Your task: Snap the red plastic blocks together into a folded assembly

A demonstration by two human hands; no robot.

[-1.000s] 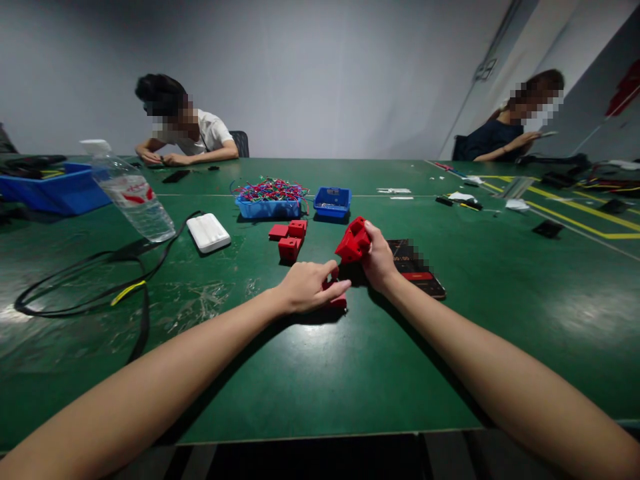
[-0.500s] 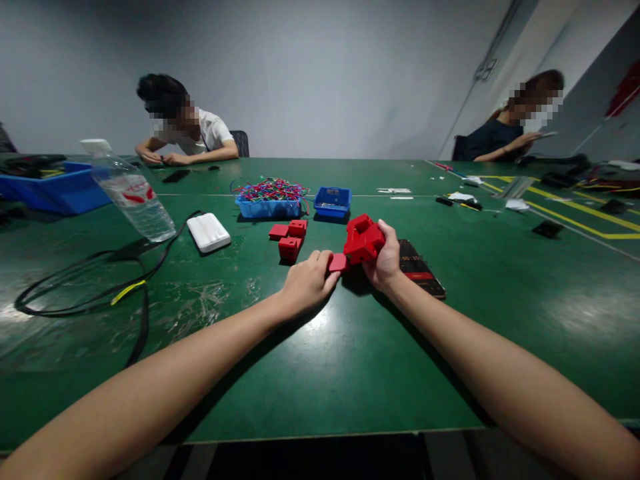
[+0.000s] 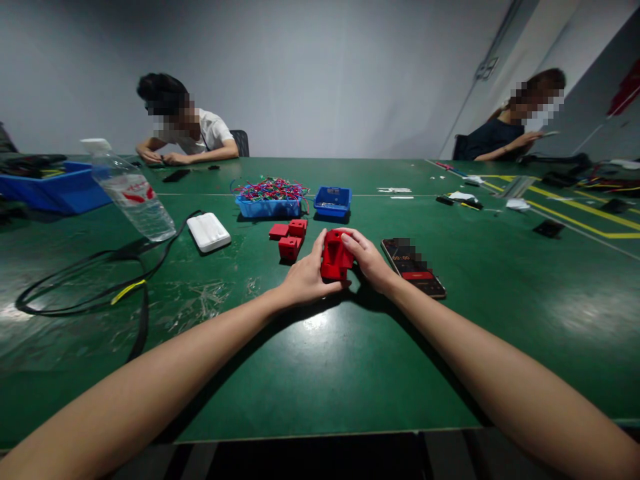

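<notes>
Both hands are closed around a red blocky part [image 3: 334, 257] with a hollow in its face, held just above the green table. My left hand [image 3: 304, 277] grips its left side, thumb along the bottom edge. My right hand [image 3: 371, 260] holds it from the right, with fingers over the top right corner. The flat red piece seen earlier in my left hand cannot be made out now. Left of the hands lie more red pieces: a cube-like block [image 3: 289, 249], another block [image 3: 298, 227] behind it and a flat plate [image 3: 278, 231].
A phone [image 3: 423, 277] lies right of my right hand. Behind stand a blue bin [image 3: 267, 210] of coloured wires and a smaller blue bin [image 3: 333, 212]. To the left are a white power bank [image 3: 209, 232], a tilted bottle [image 3: 133, 193] and a black cable [image 3: 143, 327]. Two people sit opposite.
My right hand has brought the red blocky part left and turned it upright. My left hand has shifted from the flat red piece's edge to gripping the part's left side. The phone is more exposed.
</notes>
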